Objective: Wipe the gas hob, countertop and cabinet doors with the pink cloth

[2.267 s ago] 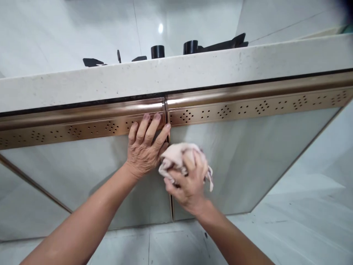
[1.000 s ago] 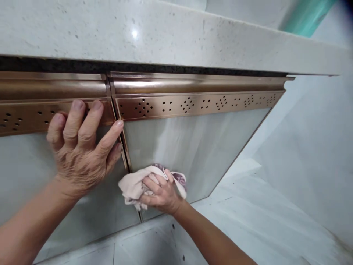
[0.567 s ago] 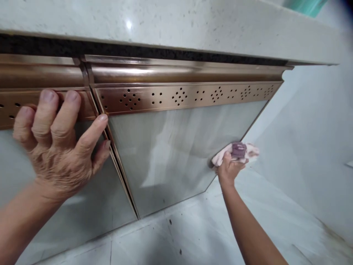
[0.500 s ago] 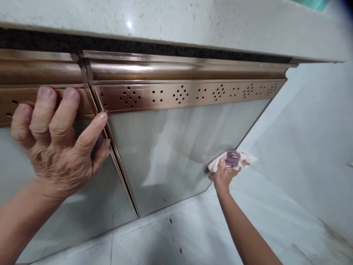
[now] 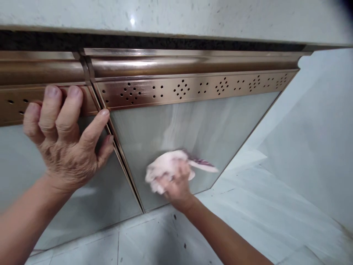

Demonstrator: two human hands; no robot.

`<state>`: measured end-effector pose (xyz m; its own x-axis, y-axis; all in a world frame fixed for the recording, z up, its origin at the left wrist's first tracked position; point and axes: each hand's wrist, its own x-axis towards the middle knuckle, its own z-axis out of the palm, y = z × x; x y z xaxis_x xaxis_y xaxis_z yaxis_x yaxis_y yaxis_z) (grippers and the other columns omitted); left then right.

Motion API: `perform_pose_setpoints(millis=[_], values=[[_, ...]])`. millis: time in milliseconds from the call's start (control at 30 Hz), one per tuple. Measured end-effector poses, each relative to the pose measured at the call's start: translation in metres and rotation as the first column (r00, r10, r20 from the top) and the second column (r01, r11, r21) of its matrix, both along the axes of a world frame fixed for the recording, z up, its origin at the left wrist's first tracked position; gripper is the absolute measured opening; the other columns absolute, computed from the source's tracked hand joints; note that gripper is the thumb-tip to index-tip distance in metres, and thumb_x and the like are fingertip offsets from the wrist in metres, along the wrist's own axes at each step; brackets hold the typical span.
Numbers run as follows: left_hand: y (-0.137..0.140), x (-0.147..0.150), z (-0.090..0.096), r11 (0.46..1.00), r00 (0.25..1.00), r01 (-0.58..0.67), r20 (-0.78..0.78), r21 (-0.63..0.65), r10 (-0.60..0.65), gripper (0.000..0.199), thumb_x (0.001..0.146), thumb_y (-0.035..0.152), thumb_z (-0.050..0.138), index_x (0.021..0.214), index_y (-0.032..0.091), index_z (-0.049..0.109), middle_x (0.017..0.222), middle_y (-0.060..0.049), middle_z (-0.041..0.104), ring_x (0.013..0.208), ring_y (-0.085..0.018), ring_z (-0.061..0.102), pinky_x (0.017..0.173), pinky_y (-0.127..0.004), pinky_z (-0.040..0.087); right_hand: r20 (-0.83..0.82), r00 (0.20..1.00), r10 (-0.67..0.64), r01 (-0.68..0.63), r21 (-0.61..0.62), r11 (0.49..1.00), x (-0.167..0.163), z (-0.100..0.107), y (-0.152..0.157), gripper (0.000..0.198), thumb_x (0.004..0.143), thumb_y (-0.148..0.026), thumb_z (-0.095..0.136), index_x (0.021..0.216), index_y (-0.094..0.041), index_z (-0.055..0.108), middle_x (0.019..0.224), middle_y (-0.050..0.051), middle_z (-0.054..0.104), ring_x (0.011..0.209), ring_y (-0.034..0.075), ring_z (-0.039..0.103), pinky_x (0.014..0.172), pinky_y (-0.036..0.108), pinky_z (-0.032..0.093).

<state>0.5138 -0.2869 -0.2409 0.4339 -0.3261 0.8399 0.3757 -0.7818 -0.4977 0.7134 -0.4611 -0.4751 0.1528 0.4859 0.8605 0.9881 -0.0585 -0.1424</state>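
Frame left: your left hand (image 5: 68, 156), spread to the gap (image 5: 125, 168), risked nipping if a door (image 5: 237, 121) swung; lower centre: right hand (image 5: 178, 184) clutched cloth (image 5: 164, 165).

The right hand (image 5: 178, 186) has brought the cloth (image 5: 164, 164) inward from the outer edge of the door (image 5: 209, 125).

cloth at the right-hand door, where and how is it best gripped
Probably the bunched part of the cloth, from the near side, palm facing the door: it is bulkiest there, where the right hand grips it. The purple-marked end juts loose, likely a poorer hold.
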Motion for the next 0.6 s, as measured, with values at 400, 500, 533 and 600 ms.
perform_pose_setpoints(millis=[400,500,533,600], values=[[0.0,-0.002,0.0,1.0,0.999,-0.031,-0.016,-0.002,0.031,0.075,0.087,0.045,0.065,0.155,0.041,0.032,0.17,0.005,0.015,0.155,-0.033,0.02,0.12,-0.061,0.024,0.146,0.978,0.146,-0.143,-0.029,0.989,0.04,-0.087,-0.038,0.019,0.085,-0.017,0.065,0.091,-0.035,0.068,0.105,-0.003,0.062,0.108,0.015,0.054,0.104,0.036,0.042],[0.0,-0.002,0.0,0.999,0.999,-0.04,-0.03,-0.008,0.04,0.077,0.086,0.046,0.065,0.155,0.043,0.03,0.17,0.007,0.012,0.155,-0.035,0.021,0.118,-0.064,0.024,0.039,0.999,0.024,-0.024,-0.016,1.0,0.09,-0.086,-0.073,0.012,0.078,-0.024,0.068,0.09,-0.028,0.066,0.108,0.003,0.057,0.109,0.02,0.053,0.104,0.046,0.043],[0.0,-0.002,0.0,0.999,0.999,-0.039,-0.033,-0.008,0.039,0.078,0.086,0.047,0.065,0.155,0.042,0.03,0.17,0.007,0.012,0.154,-0.036,0.021,0.118,-0.064,0.024,-0.016,0.999,-0.035,0.035,-0.006,0.999,0.106,-0.083,-0.085,0.018,0.075,-0.03,0.071,0.091,-0.025,0.064,0.11,0.006,0.056,0.112,0.024,0.052,0.104,0.051,0.043],[0.0,-0.002,0.0,0.999,0.999,-0.033,-0.035,-0.007,0.033,0.079,0.085,0.048,0.065,0.155,0.041,0.031,0.17,0.006,0.012,0.154,-0.037,0.021,0.118,-0.064,0.023,-0.292,0.936,-0.199,0.228,0.068,0.971,0.133,-0.077,-0.107,0.044,0.061,-0.043,0.078,0.095,-0.021,0.06,0.117,0.012,0.052,0.12,0.032,0.046,0.108,0.059,0.037]])
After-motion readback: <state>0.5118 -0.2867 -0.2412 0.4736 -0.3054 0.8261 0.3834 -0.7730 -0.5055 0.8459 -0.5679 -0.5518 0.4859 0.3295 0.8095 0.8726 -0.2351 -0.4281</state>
